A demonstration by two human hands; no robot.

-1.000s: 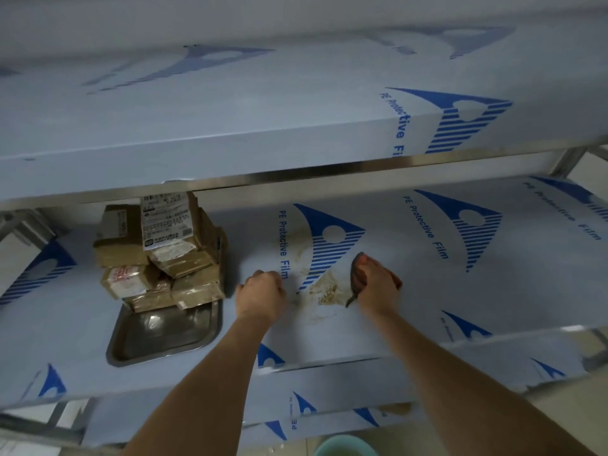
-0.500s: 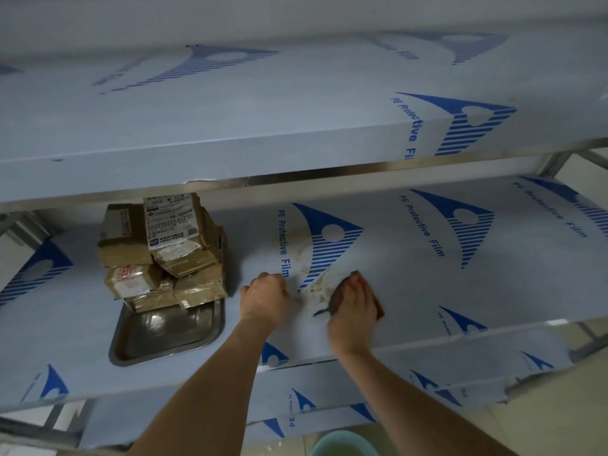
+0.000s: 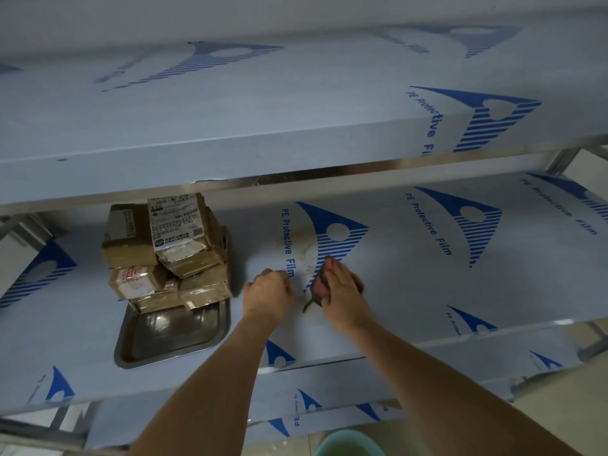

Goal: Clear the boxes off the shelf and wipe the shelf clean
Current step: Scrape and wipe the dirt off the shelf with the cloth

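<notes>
Right hand [image 3: 342, 291] on cloth [image 3: 320, 284], stained shelf [image 3: 411, 291]

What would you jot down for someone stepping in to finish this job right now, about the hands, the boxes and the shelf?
Right hand: pressing a dark cloth on the middle shelf, by a brownish stain.
Left hand: closed in a loose fist, resting on the shelf beside the right; it seems to hold nothing.
Boxes: a stack of taped cardboard parcels on the shelf's left part, sitting on the far end of a metal tray.
Done: wiping is under way.
Left: stain marks remain; the boxes and tray are not cleared; the shelf under them needs wiping.
</notes>
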